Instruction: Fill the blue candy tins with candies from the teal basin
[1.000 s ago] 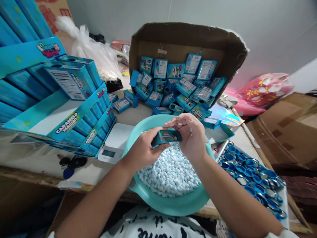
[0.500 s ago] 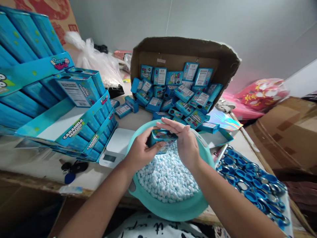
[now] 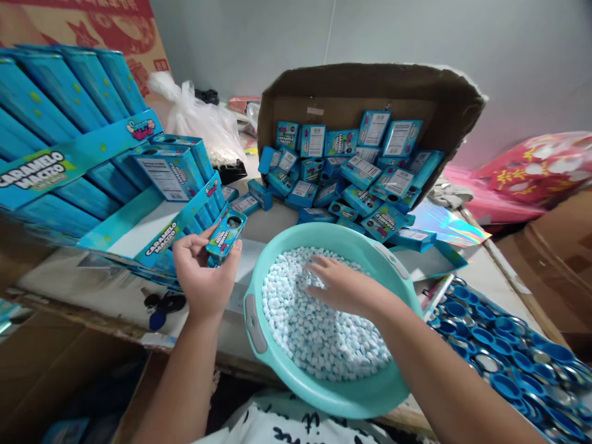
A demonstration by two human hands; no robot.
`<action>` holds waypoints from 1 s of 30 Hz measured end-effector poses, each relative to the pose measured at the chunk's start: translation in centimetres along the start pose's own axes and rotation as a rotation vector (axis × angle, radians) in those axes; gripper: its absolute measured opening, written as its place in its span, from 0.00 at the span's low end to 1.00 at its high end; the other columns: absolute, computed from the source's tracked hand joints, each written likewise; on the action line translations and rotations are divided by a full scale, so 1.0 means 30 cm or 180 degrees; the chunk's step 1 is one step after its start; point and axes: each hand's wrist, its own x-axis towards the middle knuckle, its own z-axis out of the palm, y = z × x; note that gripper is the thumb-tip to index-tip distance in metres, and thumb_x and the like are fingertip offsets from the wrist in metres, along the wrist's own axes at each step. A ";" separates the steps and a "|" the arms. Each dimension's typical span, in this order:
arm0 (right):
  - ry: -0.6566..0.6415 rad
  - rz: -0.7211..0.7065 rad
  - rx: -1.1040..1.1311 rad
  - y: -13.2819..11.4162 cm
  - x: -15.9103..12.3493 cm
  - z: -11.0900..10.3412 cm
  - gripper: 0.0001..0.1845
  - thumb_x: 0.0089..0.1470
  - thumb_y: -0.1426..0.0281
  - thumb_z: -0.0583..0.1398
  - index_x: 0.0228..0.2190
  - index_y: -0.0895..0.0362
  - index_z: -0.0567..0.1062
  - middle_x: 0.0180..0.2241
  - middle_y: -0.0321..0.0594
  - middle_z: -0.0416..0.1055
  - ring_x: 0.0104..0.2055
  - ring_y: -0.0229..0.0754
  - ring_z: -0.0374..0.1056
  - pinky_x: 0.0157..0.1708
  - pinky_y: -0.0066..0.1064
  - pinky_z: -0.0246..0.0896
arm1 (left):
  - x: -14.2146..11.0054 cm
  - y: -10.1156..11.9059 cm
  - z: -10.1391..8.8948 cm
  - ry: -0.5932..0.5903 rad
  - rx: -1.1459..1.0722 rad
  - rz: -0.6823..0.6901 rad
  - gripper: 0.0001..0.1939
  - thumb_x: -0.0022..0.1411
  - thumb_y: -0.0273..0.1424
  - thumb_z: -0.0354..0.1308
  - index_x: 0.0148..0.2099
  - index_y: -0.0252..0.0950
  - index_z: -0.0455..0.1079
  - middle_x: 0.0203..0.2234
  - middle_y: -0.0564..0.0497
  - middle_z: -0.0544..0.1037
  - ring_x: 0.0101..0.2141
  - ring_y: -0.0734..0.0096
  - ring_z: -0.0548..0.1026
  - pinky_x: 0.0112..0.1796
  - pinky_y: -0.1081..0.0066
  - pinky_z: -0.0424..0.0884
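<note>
My left hand (image 3: 206, 271) is closed around a small blue candy box (image 3: 227, 233) beside the display trays. A round opening shows in the box's near-facing end. My right hand (image 3: 335, 283) reaches over the turquoise basin (image 3: 324, 401), its fingers stretched out and apart, low at the candies and slightly blurred. Small white and pale blue candies (image 3: 324, 339) fill the bottom of the basin. Partly hidden behind my left hand and the basin is a white scale (image 3: 250, 256).
Stacked blue display trays (image 3: 157, 240) stand at left. A tilted cardboard carton (image 3: 370, 80) spills several candy boxes (image 3: 361, 172) behind the basin. Blue-rimmed metallic pieces (image 3: 504, 351) fill a tray at right. A clear plastic bag (image 3: 203, 117) sits at the back.
My left hand has carried the candy box left, from above the basin to beside the display trays. My right hand has come away from the box and lowered toward the candies. The view has shifted.
</note>
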 end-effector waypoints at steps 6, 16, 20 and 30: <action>-0.0366 -0.0137 -0.0802 -0.034 0.014 0.051 0.32 0.54 0.57 0.65 0.54 0.63 0.72 0.54 0.56 0.68 0.48 0.59 0.71 0.43 0.42 0.68 | -0.037 -0.105 -0.065 -0.1260 0.0928 -0.0494 0.15 0.61 0.39 0.65 0.37 0.38 0.61 0.44 0.45 0.78 0.48 0.59 0.78 0.49 0.58 0.75; -0.0257 -0.0067 -0.0464 0.011 0.035 0.037 0.08 0.57 0.71 0.58 0.34 0.55 0.80 0.36 0.44 0.78 0.36 0.49 0.73 0.33 0.34 0.61 | -0.222 -0.186 -0.449 -0.1561 0.1963 0.1972 0.17 0.57 0.21 0.64 0.48 0.39 0.70 0.38 0.47 0.82 0.39 0.66 0.81 0.43 0.67 0.77; 0.0064 0.0018 -0.0186 0.019 0.026 -0.007 0.11 0.58 0.67 0.58 0.35 0.52 0.82 0.36 0.45 0.80 0.34 0.49 0.74 0.31 0.36 0.63 | -0.328 -0.294 -0.565 -0.1433 0.2217 0.1131 0.11 0.60 0.25 0.62 0.46 0.38 0.70 0.37 0.45 0.82 0.37 0.63 0.82 0.39 0.66 0.78; 0.0410 0.0480 0.0155 0.037 0.031 -0.025 0.12 0.56 0.60 0.61 0.37 0.48 0.83 0.39 0.41 0.81 0.36 0.51 0.76 0.34 0.39 0.69 | -0.415 -0.446 -0.587 -0.0739 0.1877 0.0754 0.11 0.63 0.37 0.50 0.40 0.37 0.68 0.30 0.43 0.79 0.34 0.58 0.81 0.36 0.59 0.77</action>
